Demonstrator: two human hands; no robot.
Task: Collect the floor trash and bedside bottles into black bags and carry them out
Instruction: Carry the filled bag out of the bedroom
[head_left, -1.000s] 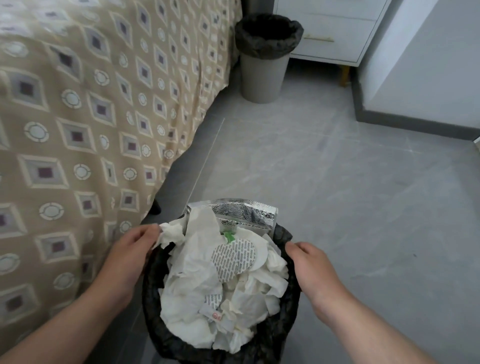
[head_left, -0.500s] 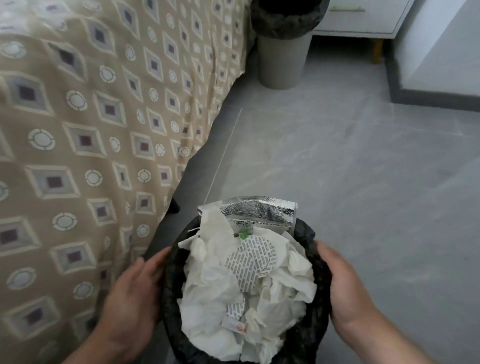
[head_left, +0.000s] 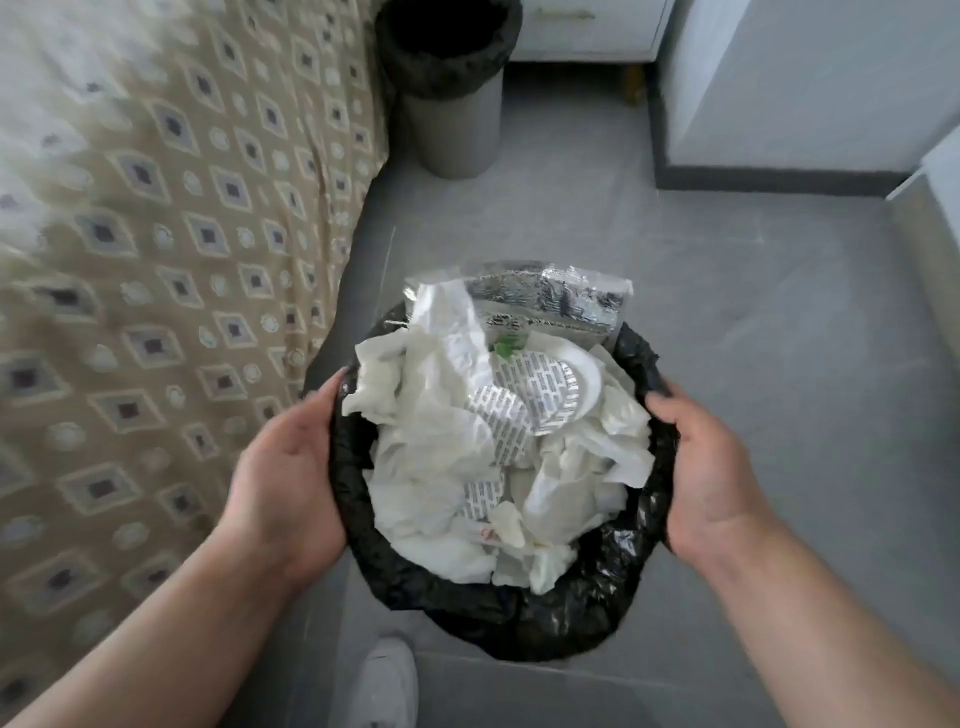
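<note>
Beside the bed (head_left: 156, 234) at the left of the frame, the full black bag (head_left: 519, 608) at lower centre looks ready for removal. Next, its rim likely needs gathering over the heaped tissues (head_left: 441, 452). The left hand (head_left: 291, 467) grips the left rim with curled fingers, and the right hand (head_left: 711, 467) grips the right rim.

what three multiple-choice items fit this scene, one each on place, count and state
1. The far bin stands: A on a shelf; B on the floor beside the bed; C on the drawers.
2. Black-lined bins in view: A one; B two; C four.
3. The near bin is: A empty; B tied shut; C heaped with tissues.
B: it sits on the floor against the bed. B: only those two show. C: white paper tops its rim between the left hand and right hand.
</note>
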